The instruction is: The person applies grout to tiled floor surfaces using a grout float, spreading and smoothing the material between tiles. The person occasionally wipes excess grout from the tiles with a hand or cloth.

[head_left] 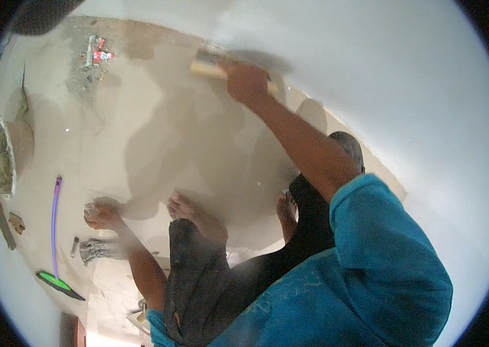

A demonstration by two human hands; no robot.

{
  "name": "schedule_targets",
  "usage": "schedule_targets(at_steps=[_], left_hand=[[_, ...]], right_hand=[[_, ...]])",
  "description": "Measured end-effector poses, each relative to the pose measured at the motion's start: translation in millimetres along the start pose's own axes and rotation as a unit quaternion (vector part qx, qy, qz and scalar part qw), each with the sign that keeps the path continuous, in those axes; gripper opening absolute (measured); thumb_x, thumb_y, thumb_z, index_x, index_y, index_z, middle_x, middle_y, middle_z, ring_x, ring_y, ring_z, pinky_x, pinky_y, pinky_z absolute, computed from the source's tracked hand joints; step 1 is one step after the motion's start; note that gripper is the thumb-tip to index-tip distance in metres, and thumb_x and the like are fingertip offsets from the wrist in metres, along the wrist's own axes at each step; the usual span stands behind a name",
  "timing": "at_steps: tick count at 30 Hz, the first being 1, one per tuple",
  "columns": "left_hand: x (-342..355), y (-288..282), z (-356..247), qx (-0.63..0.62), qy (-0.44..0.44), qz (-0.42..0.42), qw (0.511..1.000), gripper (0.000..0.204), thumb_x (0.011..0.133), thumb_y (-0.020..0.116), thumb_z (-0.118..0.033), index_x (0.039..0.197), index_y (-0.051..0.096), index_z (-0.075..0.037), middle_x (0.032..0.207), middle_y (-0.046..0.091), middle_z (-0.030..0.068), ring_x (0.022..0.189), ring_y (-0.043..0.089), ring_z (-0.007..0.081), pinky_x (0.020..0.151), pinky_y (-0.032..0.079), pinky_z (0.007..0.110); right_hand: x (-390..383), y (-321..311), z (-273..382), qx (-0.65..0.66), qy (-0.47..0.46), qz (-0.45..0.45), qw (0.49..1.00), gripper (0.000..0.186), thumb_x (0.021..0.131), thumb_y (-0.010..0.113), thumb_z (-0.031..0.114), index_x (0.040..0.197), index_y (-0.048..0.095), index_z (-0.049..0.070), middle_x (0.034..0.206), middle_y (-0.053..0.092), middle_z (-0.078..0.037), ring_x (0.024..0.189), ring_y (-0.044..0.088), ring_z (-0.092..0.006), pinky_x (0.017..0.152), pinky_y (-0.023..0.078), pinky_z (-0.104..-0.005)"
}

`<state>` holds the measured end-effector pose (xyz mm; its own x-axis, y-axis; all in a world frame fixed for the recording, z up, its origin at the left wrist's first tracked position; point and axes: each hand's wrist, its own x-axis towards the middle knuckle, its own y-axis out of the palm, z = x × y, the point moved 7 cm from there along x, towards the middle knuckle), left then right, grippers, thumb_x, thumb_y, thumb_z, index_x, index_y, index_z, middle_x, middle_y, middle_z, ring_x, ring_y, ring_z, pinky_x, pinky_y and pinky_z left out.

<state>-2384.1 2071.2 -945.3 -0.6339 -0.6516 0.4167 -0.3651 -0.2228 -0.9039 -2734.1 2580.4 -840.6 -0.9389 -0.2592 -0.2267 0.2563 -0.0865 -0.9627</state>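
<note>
My right hand (246,82) reaches forward to the foot of the white wall (383,75). It grips a plastering float (207,68), long and flat with a pale yellowish edge, blurred by motion. Part of the float is hidden behind the hand. My left hand (101,214) is low over the beige floor (157,63), left of my bare foot (195,217). Its fingers are curled in, and whatever they may hold cannot be made out. Nearby lies a crumpled grey cloth (102,248).
At the far left stands a bucket (23,144) with grey mix in it. A broom (54,222) with a purple handle and green head lies nearer. Grey rubble with a red and white wrapper (103,55) is on the floor ahead. A small brown piece (17,223) lies below the bucket.
</note>
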Motion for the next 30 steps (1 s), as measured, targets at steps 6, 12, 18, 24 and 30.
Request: schedule_targets(at_steps=[6, 12, 18, 24, 30], left_hand=[[12, 1, -15, 0.063, -0.038, 0.021, 0.997, 0.051, 0.097, 0.052, -0.043, 0.124, 0.051, 0.0, 0.122, 0.053, 0.022, 0.12, 0.049, 0.0392, 0.096, 0.043, 0.053], [35, -18, -49, -0.027, -0.027, -0.017, 0.999, 0.046, 0.099, 0.048, -0.039, 0.12, 0.053, 0.002, 0.121, 0.053, 0.0249, 0.117, 0.049, 0.0415, 0.093, 0.043, 0.055], [61, -4, -30, -0.156, -0.084, 0.003, 0.984, 0.06, 0.101, 0.041, -0.044, 0.129, 0.044, 0.009, 0.13, 0.045, 0.0278, 0.121, 0.044, 0.0425, 0.1, 0.038, 0.055], [78, 7, 10, -0.026, -0.185, 0.013, 0.982, 0.061, 0.102, 0.037, -0.045, 0.13, 0.042, 0.008, 0.134, 0.042, 0.0274, 0.124, 0.043, 0.0419, 0.103, 0.036, 0.054], [82, -4, 3, -0.016, -0.185, 0.041, 0.982, 0.052, 0.103, 0.034, -0.042, 0.132, 0.046, 0.0, 0.134, 0.046, 0.02, 0.128, 0.041, 0.0371, 0.104, 0.034, 0.052]], right_hand=[[16, 12, 16, -0.055, 0.023, 0.102, 0.993, 0.05, 0.089, 0.05, 0.014, 0.136, 0.054, 0.03, 0.118, 0.066, -0.009, 0.101, 0.067, -0.0311, 0.08, 0.054, -0.0596], [39, 10, 19, -0.07, 0.001, -0.016, 0.997, 0.047, 0.088, 0.051, 0.01, 0.132, 0.057, 0.027, 0.112, 0.069, -0.008, 0.097, 0.068, -0.0297, 0.079, 0.054, -0.0535], [0, 0, 71, 0.068, 0.01, 0.003, 0.998, 0.044, 0.09, 0.05, 0.013, 0.134, 0.054, 0.019, 0.111, 0.069, -0.011, 0.094, 0.068, -0.0322, 0.081, 0.053, -0.05], [-129, 82, 302, 0.05, -0.302, 0.098, 0.947, 0.046, 0.088, 0.056, 0.02, 0.133, 0.052, 0.013, 0.141, 0.046, -0.02, 0.126, 0.048, -0.0435, 0.092, 0.045, -0.063], [7, 103, 408, -0.004, -0.173, -0.146, 0.974, 0.036, 0.085, 0.057, 0.025, 0.119, 0.058, 0.013, 0.125, 0.057, -0.015, 0.111, 0.058, -0.0351, 0.08, 0.048, -0.057]])
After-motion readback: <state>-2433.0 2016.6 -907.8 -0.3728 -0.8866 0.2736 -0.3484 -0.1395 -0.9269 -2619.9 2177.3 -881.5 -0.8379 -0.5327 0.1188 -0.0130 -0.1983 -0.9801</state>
